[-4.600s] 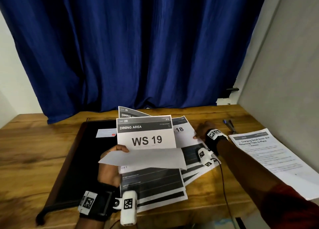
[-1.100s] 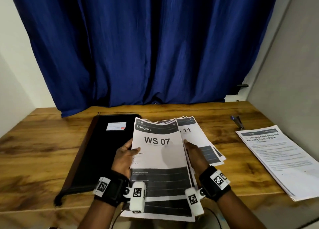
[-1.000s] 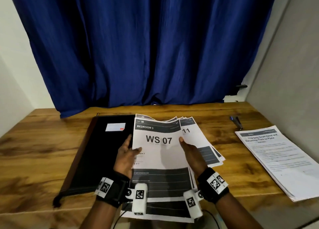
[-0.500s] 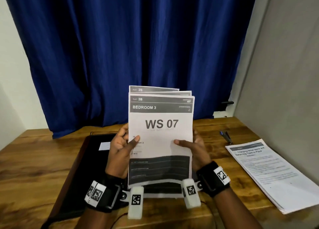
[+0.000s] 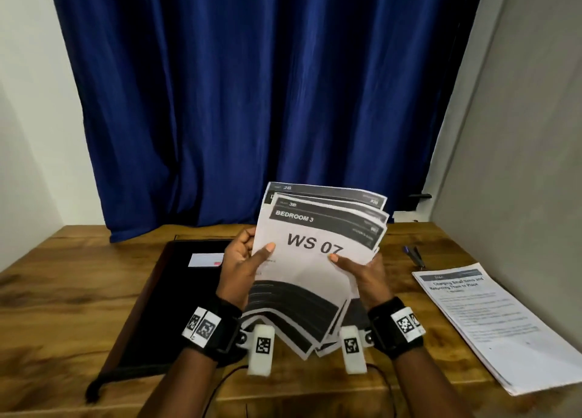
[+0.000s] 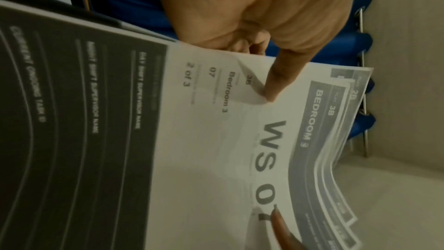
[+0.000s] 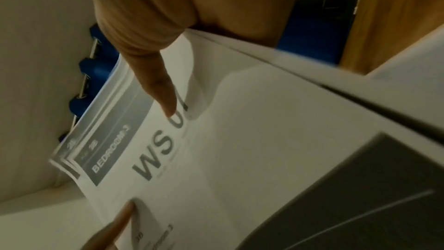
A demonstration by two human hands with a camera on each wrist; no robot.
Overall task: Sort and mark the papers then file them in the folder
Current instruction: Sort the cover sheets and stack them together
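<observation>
A small desk corner in a plain room, like a home office: a wooden table (image 5: 78, 291) pushed against white walls (image 5: 28, 134), a long blue curtain (image 5: 252, 86) behind it, with a black folder (image 5: 163, 307), printed sheets (image 5: 491, 320) and a pen (image 5: 414, 254) laid out.

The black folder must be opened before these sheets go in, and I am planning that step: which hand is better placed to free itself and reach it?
Probably the left hand. The black folder lies directly beside it, while the right hand grips the paper stack on the far side.
</observation>
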